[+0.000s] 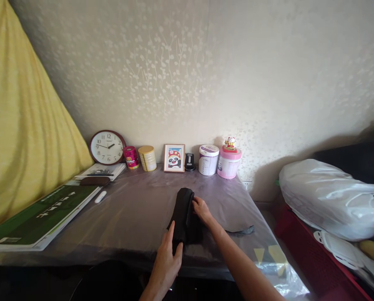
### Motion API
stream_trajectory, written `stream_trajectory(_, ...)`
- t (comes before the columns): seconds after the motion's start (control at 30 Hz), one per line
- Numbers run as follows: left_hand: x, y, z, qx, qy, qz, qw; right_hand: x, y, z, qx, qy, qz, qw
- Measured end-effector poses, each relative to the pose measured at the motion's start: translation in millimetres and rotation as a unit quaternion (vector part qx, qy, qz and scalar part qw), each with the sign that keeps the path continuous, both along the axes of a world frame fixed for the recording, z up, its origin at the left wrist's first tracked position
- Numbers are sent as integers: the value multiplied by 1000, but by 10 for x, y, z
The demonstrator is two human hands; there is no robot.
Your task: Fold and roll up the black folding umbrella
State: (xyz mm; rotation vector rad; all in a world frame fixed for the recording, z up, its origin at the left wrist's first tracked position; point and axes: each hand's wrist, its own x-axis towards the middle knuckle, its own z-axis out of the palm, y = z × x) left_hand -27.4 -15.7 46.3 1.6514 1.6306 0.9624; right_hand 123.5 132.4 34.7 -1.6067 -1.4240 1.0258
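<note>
A black fabric bundle, long and rolled or folded, lies on the table near its front edge and points away from me. What it is exactly, I cannot tell. My left hand grips its near end, with the thumb on the right side and the fingers on the left. Farther up, my right hand pinches the right edge of the fabric, its fingers curled. More dark cloth spreads under my right wrist. To the right of my forearm, a thin dark strip lies on the table; whether it joins the bundle is hidden.
Plastic film covers the table. Along the wall stand a clock, a pink can, a yellow-lidded can, a panda picture and two tubs. A green book lies left; a white bag sits right.
</note>
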Motion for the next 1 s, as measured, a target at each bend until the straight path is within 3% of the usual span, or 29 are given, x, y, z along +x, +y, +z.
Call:
stream_trajectory(0.17, 128, -23, 5, 6, 121, -13, 993, -77, -3, -29, 56, -86, -40, 994)
stream_trajectory(0.37, 390, -117, 51, -18, 301, -20, 953, -248, -15, -48, 58, -127, -83, 987)
stream_trajectory(0.6, 548, -81, -102, -2, 412, 15, 911, -380, 13, -20, 57, -154, -127, 978)
stream_trajectory(0.7, 568, -40, -171, 8, 407, 32, 913, -392, 12, 7, 52, -160, -132, 977)
stream_trajectory(0.87, 568, 38, -204, -18, 339, 11, 940, -347, -7, 89, 41, -158, -125, 979)
stream_trajectory(1.0, 555, 90, -229, -59, 236, 2, 970, -273, -41, 143, 39, -97, -126, 986)
